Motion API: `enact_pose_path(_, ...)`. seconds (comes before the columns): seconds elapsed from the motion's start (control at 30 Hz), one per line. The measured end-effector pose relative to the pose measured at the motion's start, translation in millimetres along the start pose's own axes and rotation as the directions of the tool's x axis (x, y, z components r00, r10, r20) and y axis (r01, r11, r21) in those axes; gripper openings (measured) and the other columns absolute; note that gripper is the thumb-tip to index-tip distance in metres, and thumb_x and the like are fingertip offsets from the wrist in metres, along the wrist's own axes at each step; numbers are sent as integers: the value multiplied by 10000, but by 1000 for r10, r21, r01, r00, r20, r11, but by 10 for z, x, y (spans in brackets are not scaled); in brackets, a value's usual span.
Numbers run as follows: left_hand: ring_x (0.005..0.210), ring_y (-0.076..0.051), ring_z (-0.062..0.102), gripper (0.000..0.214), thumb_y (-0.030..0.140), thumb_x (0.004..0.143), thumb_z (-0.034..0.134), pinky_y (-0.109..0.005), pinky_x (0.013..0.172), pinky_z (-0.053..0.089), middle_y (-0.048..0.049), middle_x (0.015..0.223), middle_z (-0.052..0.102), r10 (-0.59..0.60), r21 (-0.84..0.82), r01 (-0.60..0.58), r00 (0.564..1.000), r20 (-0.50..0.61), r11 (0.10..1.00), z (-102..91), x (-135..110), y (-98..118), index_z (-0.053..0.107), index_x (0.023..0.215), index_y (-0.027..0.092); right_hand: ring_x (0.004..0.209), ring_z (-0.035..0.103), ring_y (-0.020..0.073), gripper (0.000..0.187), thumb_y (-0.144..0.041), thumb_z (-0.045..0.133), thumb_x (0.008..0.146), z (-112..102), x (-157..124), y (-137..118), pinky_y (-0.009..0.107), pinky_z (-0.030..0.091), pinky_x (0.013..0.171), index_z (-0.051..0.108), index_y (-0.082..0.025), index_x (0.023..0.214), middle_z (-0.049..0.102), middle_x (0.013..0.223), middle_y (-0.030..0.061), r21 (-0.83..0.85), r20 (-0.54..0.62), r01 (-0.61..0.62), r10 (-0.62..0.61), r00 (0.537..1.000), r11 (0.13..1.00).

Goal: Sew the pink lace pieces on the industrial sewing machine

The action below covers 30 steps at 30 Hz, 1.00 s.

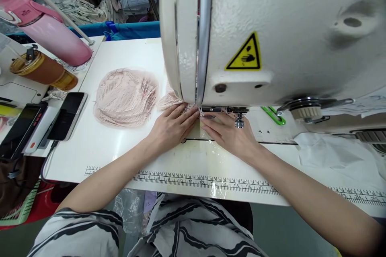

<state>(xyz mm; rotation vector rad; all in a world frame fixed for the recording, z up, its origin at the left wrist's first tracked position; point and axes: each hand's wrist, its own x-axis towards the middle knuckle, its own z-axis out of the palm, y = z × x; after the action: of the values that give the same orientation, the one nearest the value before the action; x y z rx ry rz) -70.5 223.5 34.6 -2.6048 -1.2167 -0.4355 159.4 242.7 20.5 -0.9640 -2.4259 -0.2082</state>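
A white sewing machine (187, 40) stands over the table, its needle area low between my two hands. My left hand (171, 130) lies flat, fingers stretched out, on pale pink lace fabric (169, 99) at the left of the presser foot. On the other side, my right hand (232, 132) rests palm down with its fingers extended beside the foot; the machine head partly covers them. The fabric under the needle is mostly hidden. A rounded pile of pink lace pieces (125, 96) lies left of my left hand.
A printed ruler (181, 180) runs along the table's front edge. At left are a phone (66, 115), an amber cup (44, 70) and a pink bottle (57, 40). A green tool (274, 115) and white cloth (334, 156) lie at right.
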Motion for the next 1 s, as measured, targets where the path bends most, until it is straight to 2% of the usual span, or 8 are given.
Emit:
enact_pose_path(0.17,1265,-281,622,364,235,1004,538,-446,1081,502,-95,1324,687,-21,-31,21,1000,-10,999,13,-12,2,628,1343,139,884,665,197,243,-359,564,1018,17,-12,-12,387,406,911,733,-290,1178,738,1222,-17,-35,48,-32,34,998,999)
enact_pose_path(0.33,1286,-285,609,381,236,1007,521,-462,1092,500,-103,1329,682,-55,-44,56,998,24,997,8,-3,13,615,1366,152,906,669,217,303,-367,531,1025,40,-20,-23,434,410,1016,695,-281,1265,741,1196,38,-44,85,-60,64,994,997)
enact_pose_path(0.47,1270,-294,621,373,243,1012,508,-451,1075,513,-117,1335,677,-37,18,36,999,32,999,-15,20,26,625,1342,114,931,667,235,351,-361,510,1026,50,-14,-37,454,420,1048,663,-259,1326,752,1117,79,-67,98,-72,78,992,995)
enact_pose_path(0.6,1255,-297,632,370,246,1017,493,-446,1072,511,-126,1342,672,-29,62,26,999,34,998,-25,36,38,630,1328,101,872,658,239,396,-373,494,1027,56,-8,-55,462,450,997,631,-250,1378,752,1086,98,-81,131,-89,100,986,993)
enact_pose_path(0.77,1280,-301,614,392,258,1018,493,-445,1075,504,-143,1335,672,-44,42,42,998,52,998,-32,42,44,604,1363,108,877,657,245,411,-388,490,1031,66,-2,-45,456,444,963,624,-241,1391,746,1100,114,-81,119,-96,106,987,992)
enact_pose_path(0.93,1289,-318,602,411,278,1017,487,-459,1065,505,-167,1359,650,-67,16,66,995,78,998,-46,47,34,599,1373,105,979,656,259,385,-426,446,1043,48,50,40,410,463,850,686,-269,1300,747,1122,104,-28,149,-169,171,974,985)
enact_pose_path(1.0,1296,-319,596,416,286,1019,485,-459,1069,500,-166,1368,645,-72,14,72,995,71,997,-33,41,25,596,1379,110,996,657,258,382,-446,439,1042,51,73,78,388,461,819,716,-271,1239,762,1053,87,26,166,-216,209,964,976)
